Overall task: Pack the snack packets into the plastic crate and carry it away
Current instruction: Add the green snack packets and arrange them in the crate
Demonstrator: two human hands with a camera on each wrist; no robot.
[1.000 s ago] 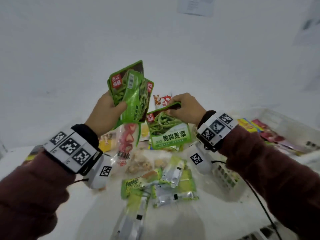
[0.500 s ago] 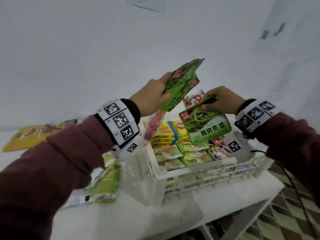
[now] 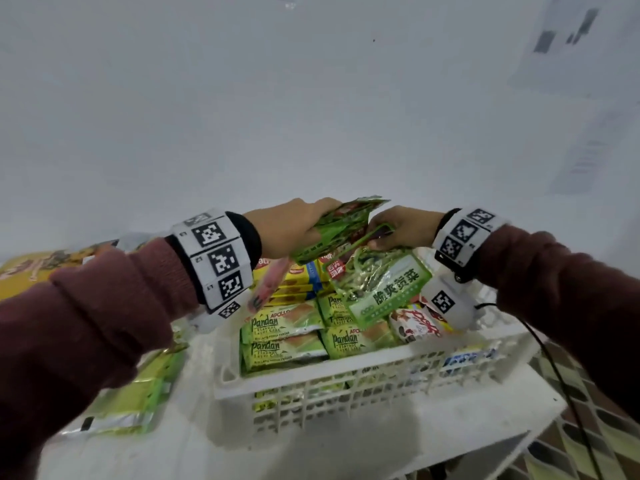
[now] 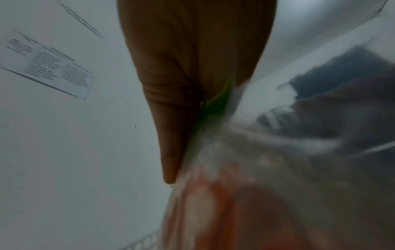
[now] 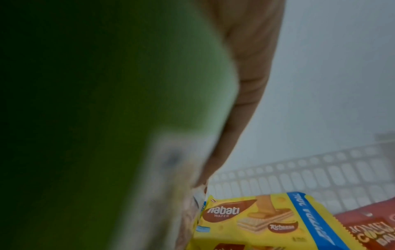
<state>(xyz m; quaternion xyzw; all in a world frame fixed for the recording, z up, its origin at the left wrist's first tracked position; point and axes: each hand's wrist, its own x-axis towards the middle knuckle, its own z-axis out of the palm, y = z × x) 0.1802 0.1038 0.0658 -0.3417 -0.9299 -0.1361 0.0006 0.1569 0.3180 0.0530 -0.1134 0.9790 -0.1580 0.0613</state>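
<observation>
A white plastic crate stands on the white table, holding green Pandan packets, yellow wafer packets and a red-and-white packet. Over its far side my left hand grips a bunch of green vegetable packets plus a clear packet with red contents hanging below. My right hand pinches the top of another green vegetable packet, which dangles above the crate. In the right wrist view that green packet fills the left side, over a yellow wafer packet.
More green and silver packets lie on the table left of the crate. A yellow packet lies at the far left. The table edge drops off at the right, above a patterned floor. A white wall rises behind the crate.
Both hands have carried their green packets from over the loose pile to above the crate and lowered them. The two hands have drawn close together.
</observation>
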